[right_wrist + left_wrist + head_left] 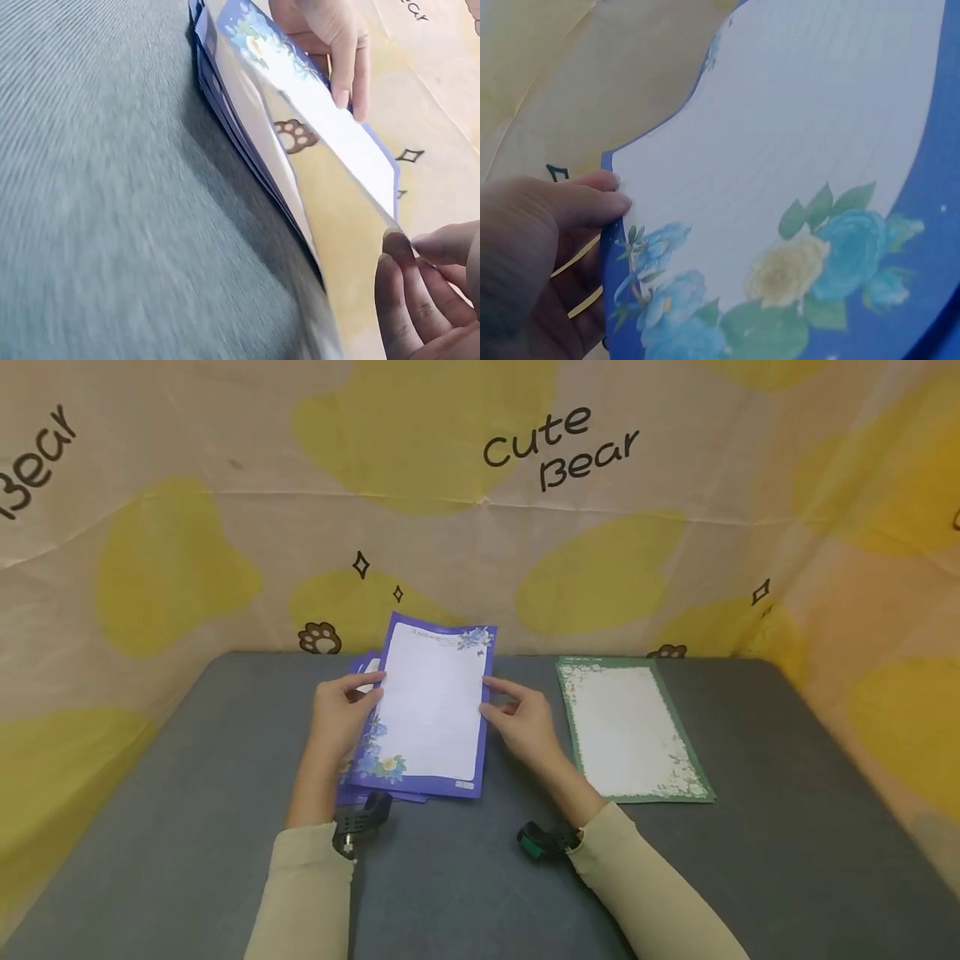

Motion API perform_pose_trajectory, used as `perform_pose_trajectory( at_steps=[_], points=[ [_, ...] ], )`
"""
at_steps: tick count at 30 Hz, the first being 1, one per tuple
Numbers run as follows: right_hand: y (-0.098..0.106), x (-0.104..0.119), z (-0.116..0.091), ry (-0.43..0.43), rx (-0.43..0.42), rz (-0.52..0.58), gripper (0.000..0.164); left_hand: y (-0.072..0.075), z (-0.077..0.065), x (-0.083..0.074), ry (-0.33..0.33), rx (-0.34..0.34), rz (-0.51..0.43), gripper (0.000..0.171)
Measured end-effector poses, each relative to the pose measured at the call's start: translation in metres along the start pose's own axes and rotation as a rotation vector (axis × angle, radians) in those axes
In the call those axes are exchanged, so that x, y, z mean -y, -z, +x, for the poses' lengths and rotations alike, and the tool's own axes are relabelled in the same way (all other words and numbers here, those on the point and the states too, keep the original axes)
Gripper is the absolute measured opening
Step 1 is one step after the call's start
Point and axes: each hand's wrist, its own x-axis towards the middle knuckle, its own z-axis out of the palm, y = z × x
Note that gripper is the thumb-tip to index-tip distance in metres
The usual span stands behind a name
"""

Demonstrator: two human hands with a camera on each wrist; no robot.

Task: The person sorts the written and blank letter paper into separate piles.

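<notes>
A sheet of blue-bordered floral paper (431, 710) is raised off the table between both hands. My left hand (337, 714) pinches its left edge between thumb and fingers; the left wrist view shows this pinch beside printed blue flowers (671, 300). On the opposite edge, my right hand (525, 722) pinches the sheet too, as the right wrist view shows at the paper's edge. Beneath the raised sheet lies a stack of similar blue-bordered papers (240, 142), partly hidden in the head view. The held sheet bends somewhat in the left wrist view.
To the right lies a stack of green-bordered floral paper (626, 727) on the dark grey table (450, 877). A printed cloth (450, 543) with yellow patches hangs behind the table's back edge. Each wrist carries a black strap-on camera (363, 822).
</notes>
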Motion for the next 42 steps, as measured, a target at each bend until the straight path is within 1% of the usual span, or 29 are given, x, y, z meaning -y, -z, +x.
perform_pose_trajectory(
  at_steps=[3,5,7,11,15,18,21,27,31,33,36,38,40,42],
  points=[
    [-0.009,0.0,0.002,0.005,0.009,0.018,0.041,0.005,0.001,0.003,-0.011,-0.038,0.025,0.029],
    [-0.015,0.0,0.003,-0.001,0.02,0.028,0.041,0.007,0.001,0.006,-0.015,-0.067,0.06,0.029],
    [-0.022,0.001,0.004,-0.009,0.032,0.035,0.042,0.01,0.001,0.008,-0.008,-0.084,0.086,0.029],
    [-0.035,0.003,0.004,-0.027,0.051,0.043,0.042,0.015,0.0,0.014,0.01,-0.09,0.149,0.031],
    [-0.047,0.003,0.005,-0.027,0.051,0.023,0.042,0.02,-0.001,0.02,0.036,-0.088,0.196,0.033],
    [-0.054,0.0,0.005,-0.021,0.039,-0.046,0.042,0.021,-0.002,0.024,0.056,-0.087,0.225,0.033],
    [-0.057,-0.003,0.005,-0.004,0.021,-0.126,0.041,0.02,-0.002,0.028,0.061,-0.077,0.264,0.034],
    [-0.057,-0.008,0.004,0.065,0.023,-0.273,0.039,0.018,-0.003,0.032,0.083,-0.027,0.345,0.039],
    [-0.056,-0.009,0.002,0.09,0.016,-0.315,0.039,0.017,-0.004,0.03,0.105,0.002,0.382,0.042],
    [-0.056,-0.009,0.001,0.088,-0.009,-0.308,0.037,0.018,-0.005,0.03,0.114,0.006,0.392,0.042],
    [-0.058,-0.007,-0.002,0.065,-0.063,-0.276,0.035,0.018,-0.005,0.03,0.142,-0.017,0.382,0.043],
    [-0.06,-0.005,-0.004,0.034,-0.084,-0.218,0.035,0.018,-0.005,0.03,0.155,-0.039,0.373,0.044],
    [-0.061,-0.002,-0.005,-0.015,-0.066,-0.13,0.042,0.018,-0.004,0.029,0.163,-0.051,0.363,0.045],
    [-0.062,0.001,-0.006,-0.07,-0.012,-0.028,0.055,0.018,-0.003,0.026,0.155,-0.041,0.357,0.048]
  ],
)
